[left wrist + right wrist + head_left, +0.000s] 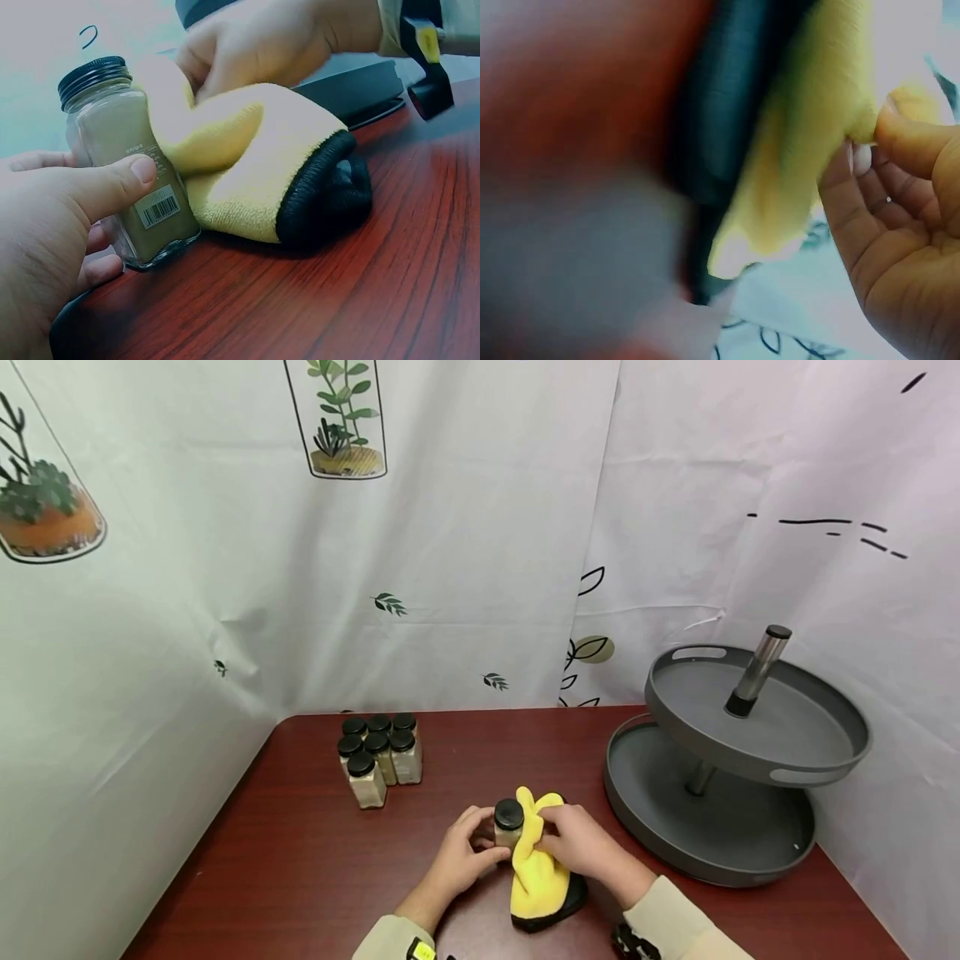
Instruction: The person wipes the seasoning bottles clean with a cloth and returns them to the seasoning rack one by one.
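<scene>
1. Glass jar [508, 822] could slip or tip, I'd judge, if the left hand [459, 858] — thumb and fingers clamped round it — loosens against a push from the yellow cloth [542, 881] that the right hand [576, 839] pinches.
2. It is between the hands, against the cloth, tan powder [120, 133] inside (its black lid [94, 81] is on).
3. Seven lidded jars [384, 763] stand farther left, pale or tan inside.
</scene>
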